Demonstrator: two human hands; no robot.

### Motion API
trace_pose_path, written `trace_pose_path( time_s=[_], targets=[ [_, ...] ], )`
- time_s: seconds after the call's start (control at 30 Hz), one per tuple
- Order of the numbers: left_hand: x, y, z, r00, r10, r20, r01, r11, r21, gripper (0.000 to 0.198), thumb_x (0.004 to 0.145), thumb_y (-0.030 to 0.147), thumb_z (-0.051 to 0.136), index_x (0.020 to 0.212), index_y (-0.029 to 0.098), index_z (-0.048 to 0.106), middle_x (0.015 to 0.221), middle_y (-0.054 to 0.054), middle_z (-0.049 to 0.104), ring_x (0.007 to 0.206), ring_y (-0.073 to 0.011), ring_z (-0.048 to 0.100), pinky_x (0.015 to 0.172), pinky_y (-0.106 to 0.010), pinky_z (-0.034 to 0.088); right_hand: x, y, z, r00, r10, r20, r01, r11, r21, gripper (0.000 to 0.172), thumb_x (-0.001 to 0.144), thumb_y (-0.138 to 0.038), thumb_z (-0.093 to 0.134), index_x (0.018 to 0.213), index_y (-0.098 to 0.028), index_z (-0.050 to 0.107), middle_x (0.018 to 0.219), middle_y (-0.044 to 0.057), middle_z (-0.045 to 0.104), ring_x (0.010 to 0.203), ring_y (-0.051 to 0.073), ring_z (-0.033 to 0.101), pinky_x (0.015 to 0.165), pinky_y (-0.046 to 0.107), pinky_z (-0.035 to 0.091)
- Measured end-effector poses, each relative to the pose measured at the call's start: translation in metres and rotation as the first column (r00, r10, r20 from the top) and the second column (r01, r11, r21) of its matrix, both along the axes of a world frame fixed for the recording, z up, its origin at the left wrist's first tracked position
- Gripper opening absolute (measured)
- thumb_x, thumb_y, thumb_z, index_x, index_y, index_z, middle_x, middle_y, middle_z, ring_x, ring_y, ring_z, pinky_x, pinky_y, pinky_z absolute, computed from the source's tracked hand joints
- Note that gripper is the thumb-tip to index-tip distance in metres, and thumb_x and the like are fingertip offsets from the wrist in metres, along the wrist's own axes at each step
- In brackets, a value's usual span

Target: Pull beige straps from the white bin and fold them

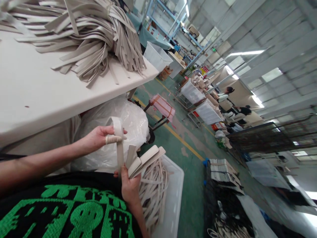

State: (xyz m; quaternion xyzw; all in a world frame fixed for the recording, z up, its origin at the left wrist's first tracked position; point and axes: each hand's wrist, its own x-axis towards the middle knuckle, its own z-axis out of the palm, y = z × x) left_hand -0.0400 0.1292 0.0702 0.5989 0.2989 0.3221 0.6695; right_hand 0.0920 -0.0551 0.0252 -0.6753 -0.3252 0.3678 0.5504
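Note:
My left hand [99, 137] pinches the looped upper end of a beige strap [119, 138], with tape round one finger. My right hand [129, 186] sits just below it, closed round a fanned bunch of beige straps [145, 158] whose ends stick up and to the right. Both hands are held over my lap, in front of the black shirt with green print. Under the right hand a white plastic bin [174, 195] holds several more loose straps [153, 188]. A large heap of the same straps [89, 39] lies on the white table [32, 96] above.
A full clear plastic bag [123, 122] sits under the table edge. Beyond it are a pink-topped stool [162, 107], white bins on carts [192, 92], shelving, and seated people at the far right. A dark rack of stacked material [223, 175] stands right of the green floor aisle.

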Motion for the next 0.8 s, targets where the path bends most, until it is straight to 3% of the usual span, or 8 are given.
trace_pose_path(
  time_s=[0.13,0.27,0.33,0.43,0.5,0.6,0.7,0.8],
  targets=[
    [0.005,-0.009,-0.002,0.998,-0.063,-0.007,0.062,0.993,-0.104,0.03,0.065,0.045,0.092,0.089,0.026,0.089,0.099,-0.006,0.085,0.095,-0.0302,0.075,0.092,-0.04,0.06,-0.003,0.011,0.007,0.995,-0.099,0.001,0.099,0.995,-0.027,0.048,0.084,-0.065,0.074,0.077,-0.018,0.071,0.06,0.007,0.073,0.051,0.023,0.072,0.051,0.032,0.062],
    [0.014,-0.024,-0.009,0.984,-0.177,0.02,0.177,0.962,-0.209,0.032,0.068,0.052,0.088,0.081,0.023,0.087,0.071,-0.005,0.078,0.061,-0.0242,0.068,0.066,-0.038,0.06,0.001,0.029,0.019,0.999,-0.037,-0.037,0.037,0.999,0.002,0.05,0.085,-0.065,0.072,0.077,-0.016,0.073,0.064,0.008,0.075,0.054,0.021,0.073,0.055,0.03,0.063],
    [0.014,-0.019,-0.01,0.994,-0.113,-0.007,0.11,0.974,-0.198,0.033,0.066,0.051,0.09,0.082,0.023,0.087,0.076,-0.006,0.08,0.066,-0.025,0.071,0.071,-0.038,0.06,0.005,0.031,0.021,0.996,0.014,-0.084,-0.014,1.0,-0.004,0.052,0.085,-0.066,0.071,0.079,-0.015,0.074,0.067,0.009,0.076,0.056,0.021,0.074,0.056,0.031,0.064],
    [0.01,-0.004,-0.012,0.998,0.026,-0.061,-0.035,0.987,-0.156,0.034,0.064,0.049,0.092,0.087,0.024,0.088,0.095,-0.007,0.084,0.091,-0.0289,0.075,0.089,-0.038,0.059,0.011,0.025,0.017,0.992,0.061,-0.11,-0.066,0.997,-0.041,0.052,0.084,-0.066,0.073,0.081,-0.014,0.075,0.069,0.01,0.077,0.056,0.021,0.074,0.057,0.031,0.064],
    [0.008,0.002,-0.015,0.994,0.051,-0.096,-0.064,0.987,-0.146,0.035,0.065,0.05,0.091,0.089,0.024,0.088,0.102,-0.008,0.085,0.101,-0.0301,0.074,0.096,-0.038,0.057,0.012,0.018,0.012,0.995,0.056,-0.083,-0.063,0.995,-0.08,0.051,0.083,-0.066,0.073,0.078,-0.015,0.075,0.067,0.01,0.076,0.053,0.021,0.072,0.053,0.03,0.061],
    [0.007,0.0,-0.023,0.99,-0.001,-0.138,-0.019,0.989,-0.147,0.035,0.063,0.052,0.09,0.085,0.024,0.087,0.096,-0.007,0.085,0.095,-0.0281,0.074,0.093,-0.036,0.057,0.012,0.014,0.005,0.999,0.034,-0.039,-0.038,0.994,-0.104,0.05,0.084,-0.065,0.073,0.075,-0.016,0.074,0.064,0.009,0.075,0.05,0.02,0.069,0.049,0.028,0.058],
    [0.007,-0.01,-0.031,0.979,-0.087,-0.184,0.049,0.978,-0.203,0.032,0.065,0.054,0.088,0.072,0.023,0.084,0.077,-0.004,0.081,0.074,-0.0235,0.069,0.077,-0.034,0.058,0.013,0.018,0.0,0.998,0.047,-0.052,-0.051,0.996,-0.08,0.049,0.085,-0.064,0.073,0.075,-0.015,0.074,0.062,0.007,0.074,0.047,0.018,0.066,0.048,0.027,0.056],
    [0.005,-0.023,-0.034,0.969,-0.195,-0.152,0.157,0.96,-0.232,0.031,0.069,0.053,0.087,0.071,0.023,0.084,0.072,-0.004,0.078,0.068,-0.0233,0.067,0.072,-0.034,0.058,0.019,0.028,-0.005,0.994,-0.024,-0.103,0.021,0.999,-0.025,0.048,0.083,-0.062,0.076,0.077,-0.014,0.074,0.065,0.007,0.074,0.051,0.016,0.066,0.05,0.025,0.055]
  ],
)
